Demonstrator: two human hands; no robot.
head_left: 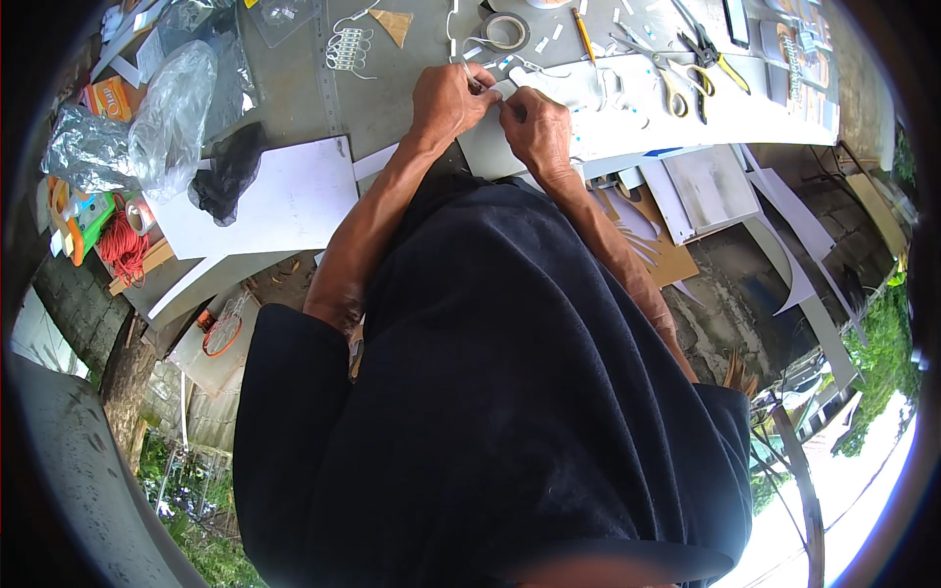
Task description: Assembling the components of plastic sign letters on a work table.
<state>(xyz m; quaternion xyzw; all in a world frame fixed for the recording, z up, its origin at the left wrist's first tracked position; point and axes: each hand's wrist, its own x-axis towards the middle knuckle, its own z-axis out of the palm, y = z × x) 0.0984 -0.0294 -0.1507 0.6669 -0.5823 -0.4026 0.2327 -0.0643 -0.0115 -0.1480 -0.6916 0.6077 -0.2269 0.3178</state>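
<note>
Near the table's front edge, my left hand (451,103) and my right hand (539,127) work close together, fingers bent in a pinch. A thin white wire (452,29) runs down from the far edge to my left fingers. Between the hands shows a small white piece (506,88), too small to name. What my right fingers pinch is hidden behind them. Just beyond the hands lies a roll of tape (505,31), with small white pieces around it. A bundle of small white modules on wire (348,49) lies to the left.
On the white sheet (618,118) at right lie scissors (676,98), pliers (704,54) and a pencil (584,37). Clear plastic bags (172,122), a black bag (227,174) and red cord (123,245) are at left. Cut boards (711,186) lean below the table's right side.
</note>
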